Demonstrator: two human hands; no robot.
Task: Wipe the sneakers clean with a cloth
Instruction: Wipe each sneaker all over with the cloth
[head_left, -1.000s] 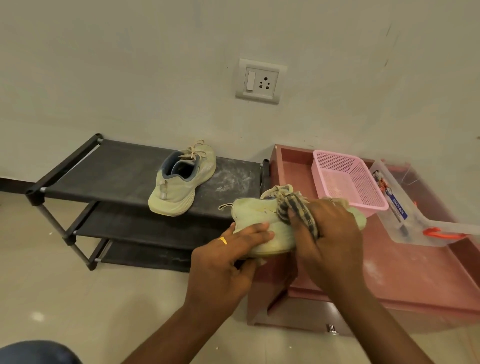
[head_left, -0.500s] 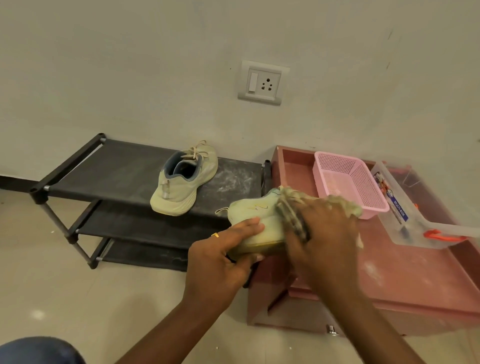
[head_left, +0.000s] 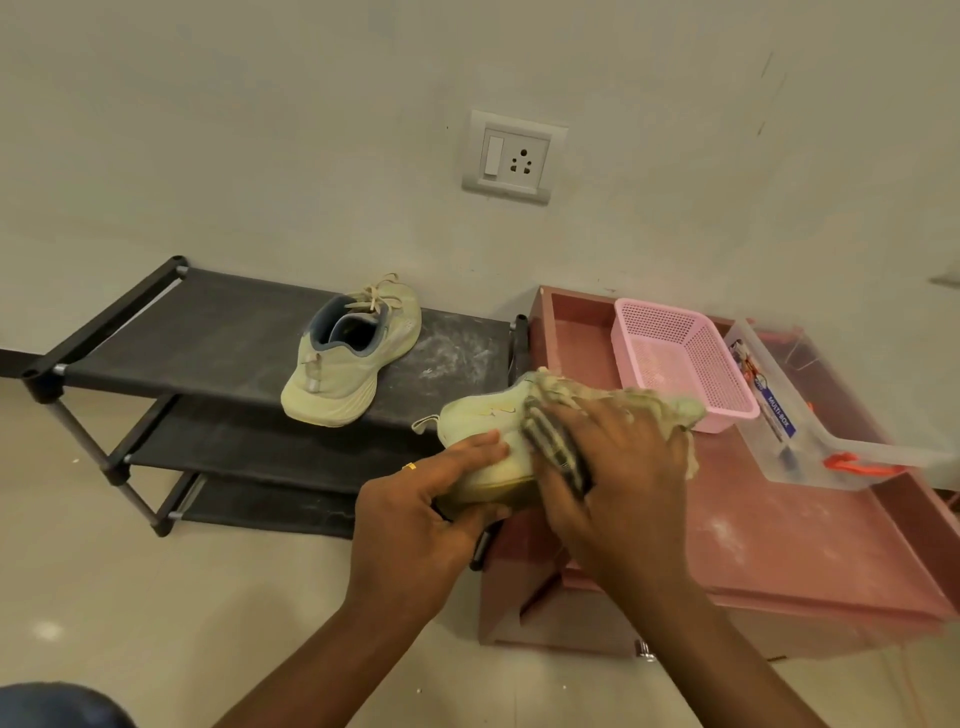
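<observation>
Grip explains the pose: the left hand (head_left: 415, 514) curls its fingers over the heel end of a pale-green sneaker (head_left: 483, 431), thumb under it. It holds the sneaker in the air just right of the shoe rack (head_left: 208, 332), side turned up for wiping. The right hand (head_left: 618, 467) presses a bunched, dark-striped cloth (head_left: 558, 452) onto that side with fingers bent around the fabric, though blur hides finer detail. The upper looks like soft knit and the sole thick and rubbery. The second sneaker (head_left: 343, 369) stands on the rack's top shelf, a dust-streaked dark sheet on metal tubes, probably awaiting its turn.
</observation>
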